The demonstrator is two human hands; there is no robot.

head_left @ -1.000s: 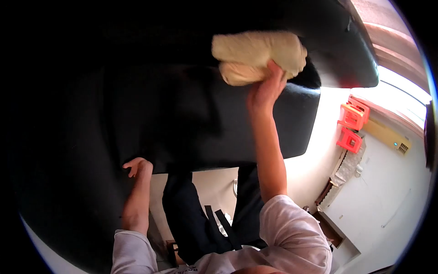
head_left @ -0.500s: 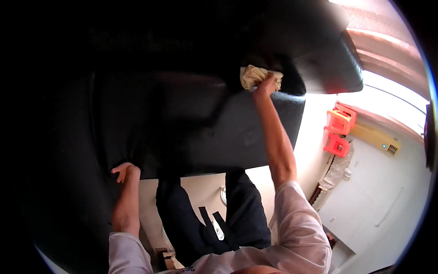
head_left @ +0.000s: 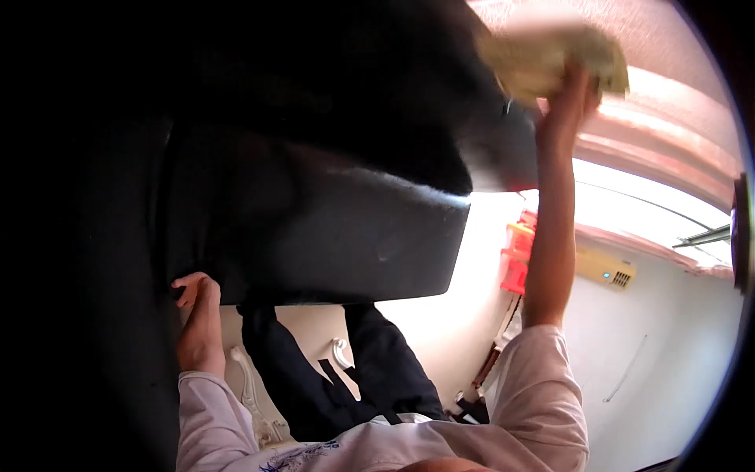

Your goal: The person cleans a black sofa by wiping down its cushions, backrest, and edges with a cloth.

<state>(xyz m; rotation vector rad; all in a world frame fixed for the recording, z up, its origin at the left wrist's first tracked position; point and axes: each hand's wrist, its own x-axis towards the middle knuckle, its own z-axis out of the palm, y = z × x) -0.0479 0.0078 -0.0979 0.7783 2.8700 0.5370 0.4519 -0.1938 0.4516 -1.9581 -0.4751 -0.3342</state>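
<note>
My right hand (head_left: pixel 568 98) is raised at the upper right, closed on a pale yellowish cloth (head_left: pixel 550 61) that is smeared by motion. The cloth is near the outer side of a black, leather-like sofa (head_left: pixel 346 244); whether it touches the surface I cannot tell. My left hand (head_left: pixel 198 289) rests at the front edge of the seat, with its fingers apart and nothing visible in them. Part of that hand is lost in dark shadow.
Red plastic stools (head_left: pixel 517 256) stand beyond the sofa's right end. A yellow box-like unit with a vent (head_left: pixel 605 269) is by the white wall (head_left: pixel 629 346). Pink curtains (head_left: pixel 653 118) hang at the upper right. My legs stand against the sofa's front.
My right hand has lifted the cloth from the inner corner of the seat, up and to the right. My left hand stays at the seat edge. The view has shifted.
</note>
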